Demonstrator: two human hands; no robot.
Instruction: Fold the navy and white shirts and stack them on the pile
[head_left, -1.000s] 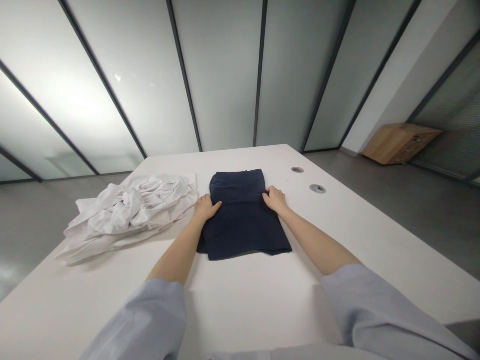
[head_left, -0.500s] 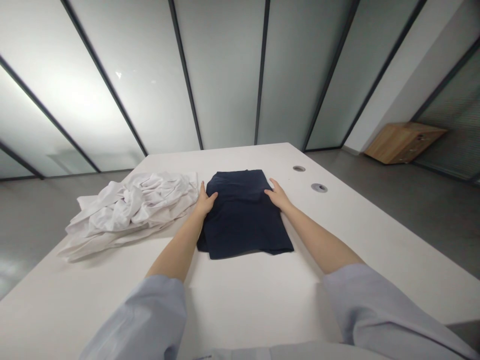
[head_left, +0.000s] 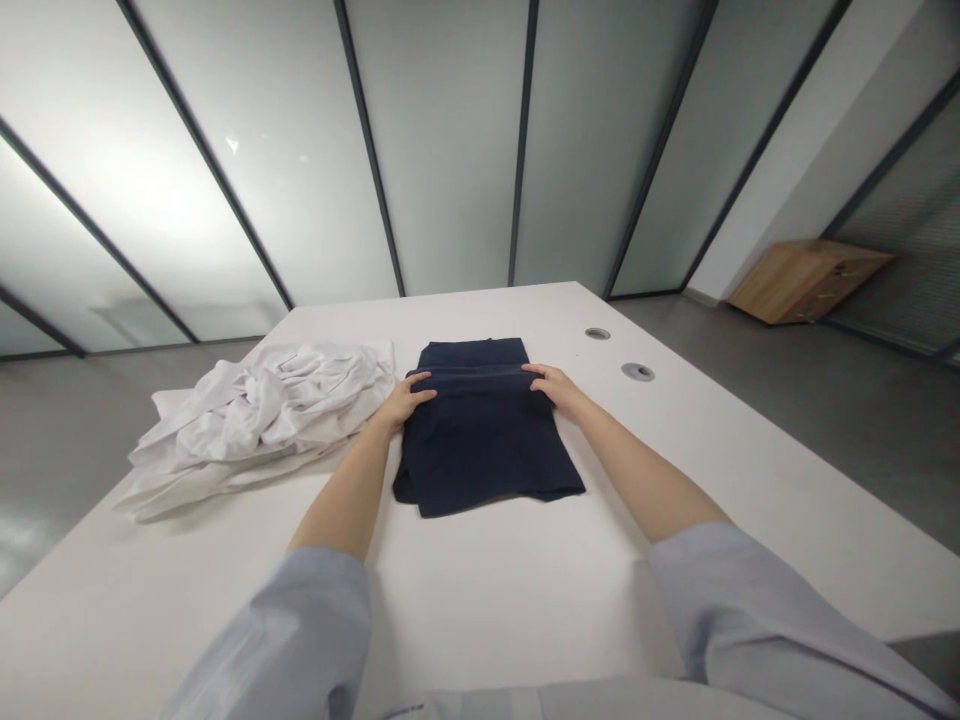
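White cloth heap [head_left: 262,410] on the left of the worktop [head_left: 510,600], then the left hand [head_left: 405,400] pinching the folded navy cloth [head_left: 487,440] mid-table, right hand [head_left: 555,388] pinching its other side. Looks light, soft and kinda floppy, so I'd hold both side edges.

Arms [head_left: 345,492] stretched forward, left grip [head_left: 406,401] and right grip [head_left: 553,387] turned inward
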